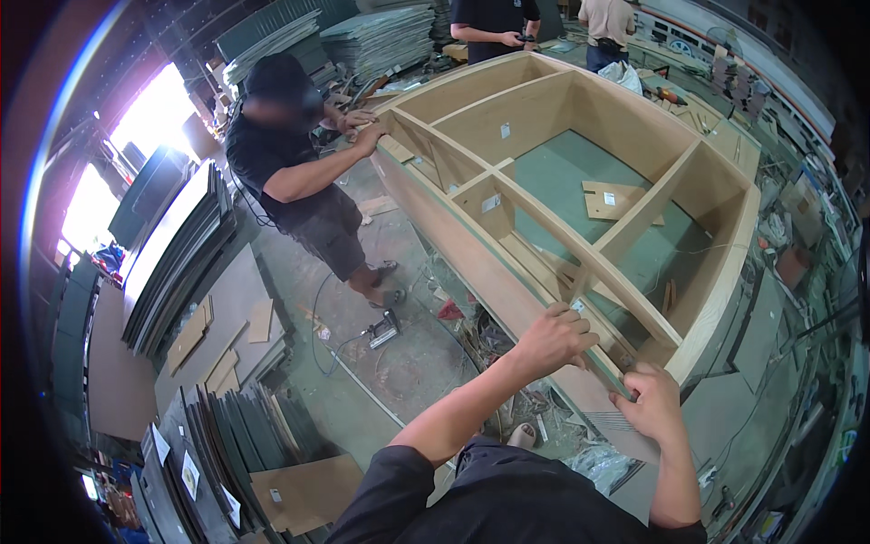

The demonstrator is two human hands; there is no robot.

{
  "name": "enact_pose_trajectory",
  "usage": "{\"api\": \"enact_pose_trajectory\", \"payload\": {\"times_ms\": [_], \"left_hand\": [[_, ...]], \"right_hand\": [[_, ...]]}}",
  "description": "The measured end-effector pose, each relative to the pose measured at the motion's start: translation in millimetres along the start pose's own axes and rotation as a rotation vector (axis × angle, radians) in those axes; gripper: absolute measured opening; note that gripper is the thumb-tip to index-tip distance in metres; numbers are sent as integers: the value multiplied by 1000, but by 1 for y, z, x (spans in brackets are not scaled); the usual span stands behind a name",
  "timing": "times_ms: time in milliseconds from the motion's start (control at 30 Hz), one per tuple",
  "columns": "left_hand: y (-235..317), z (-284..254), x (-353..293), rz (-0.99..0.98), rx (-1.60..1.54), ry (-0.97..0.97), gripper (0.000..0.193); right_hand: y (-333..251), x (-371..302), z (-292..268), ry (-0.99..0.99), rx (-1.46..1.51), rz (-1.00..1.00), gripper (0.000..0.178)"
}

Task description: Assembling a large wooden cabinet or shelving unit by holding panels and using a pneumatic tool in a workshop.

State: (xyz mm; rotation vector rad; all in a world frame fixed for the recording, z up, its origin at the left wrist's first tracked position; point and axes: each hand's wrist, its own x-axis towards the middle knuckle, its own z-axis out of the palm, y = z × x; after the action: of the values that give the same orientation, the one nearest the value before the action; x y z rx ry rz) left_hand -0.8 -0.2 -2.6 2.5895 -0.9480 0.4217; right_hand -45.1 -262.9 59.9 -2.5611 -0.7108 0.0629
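Observation:
A large wooden cabinet frame with several compartments fills the middle and right. Along its near left side runs a long board with a greenish strip on its top edge. My left hand is closed over the top edge of this board, fingers curled toward the inside. Closer to the near corner, my right hand grips the same board, its thumb on the outer side. Some fingertips of both hands are hidden. At the far end, a co-worker's hands rest on the frame's edge.
The co-worker stands left of the frame. A nail gun with a hose lies on the floor. Stacked dark panels lean at left. A loose wooden piece lies inside the frame. Two more people stand at the back.

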Motion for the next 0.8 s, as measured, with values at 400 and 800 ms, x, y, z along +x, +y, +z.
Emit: {"api": "enact_pose_trajectory", "payload": {"times_ms": [400, 800], "left_hand": [[0, -1, -1, 13, -9, 16, 50], [1, -2, -1, 43, -21, 70, 49]], "right_hand": [[-6, 0, -4, -63, 11, 85, 42], [-2, -2, -1, -51, 24, 75, 45]]}}
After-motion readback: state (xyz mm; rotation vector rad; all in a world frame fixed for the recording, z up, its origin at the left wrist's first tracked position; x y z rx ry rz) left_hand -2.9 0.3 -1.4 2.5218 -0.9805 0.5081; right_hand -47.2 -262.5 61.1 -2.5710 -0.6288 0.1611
